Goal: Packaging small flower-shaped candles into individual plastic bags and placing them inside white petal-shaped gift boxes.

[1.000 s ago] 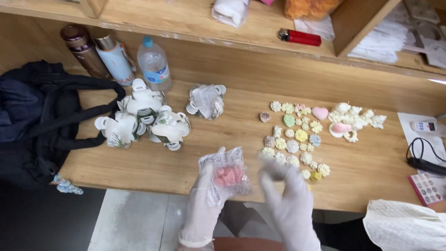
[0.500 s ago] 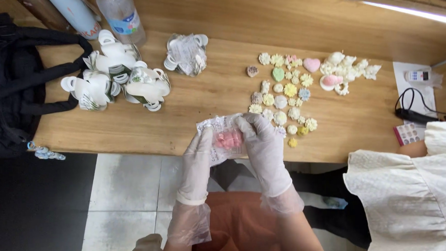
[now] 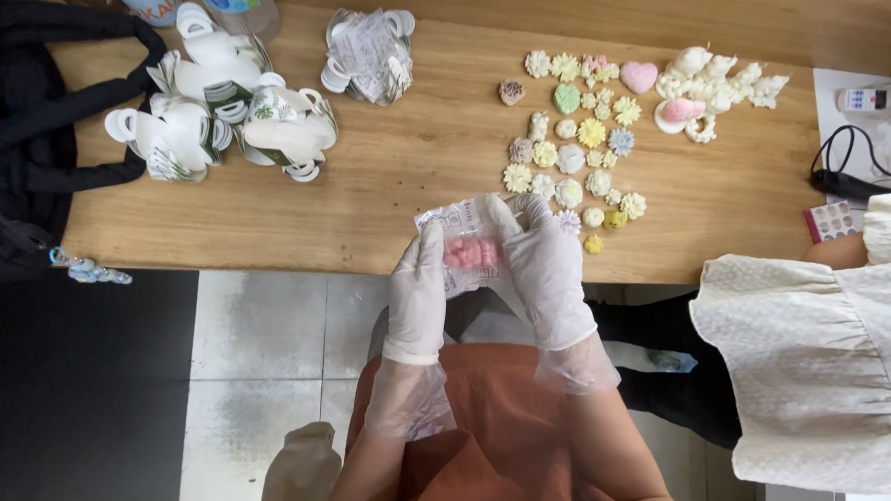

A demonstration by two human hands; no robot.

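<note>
Now, head view: your left hand (image 3: 419,290) and right hand (image 3: 544,266), both in thin clear gloves, pinch a small clear packet (image 3: 465,248) from either side, fingers closed on its edges. A pink shaped piece (image 3: 468,253) sits inside it. The packet is up in front of you, over the near edge of the wooden table (image 3: 362,184), touching nothing else.

Change against the earlier head frames: a second ago the left hand alone held the packet up and the right was just coming in beside it. Half a second ago both were on it. Now both thumbs sit at the top edge, so you look to be working the packet open or seating the piece, a judgement only.

Camera has tipped further down; more of your orange lap shows.

Rest looks unmoved: pastel flower-shaped pieces (image 3: 572,160) lie spread on the table just beyond your right hand, packed bundles (image 3: 219,115) sit far left by a black bag (image 3: 20,139). Another person's white sleeve (image 3: 821,354) is at right.
</note>
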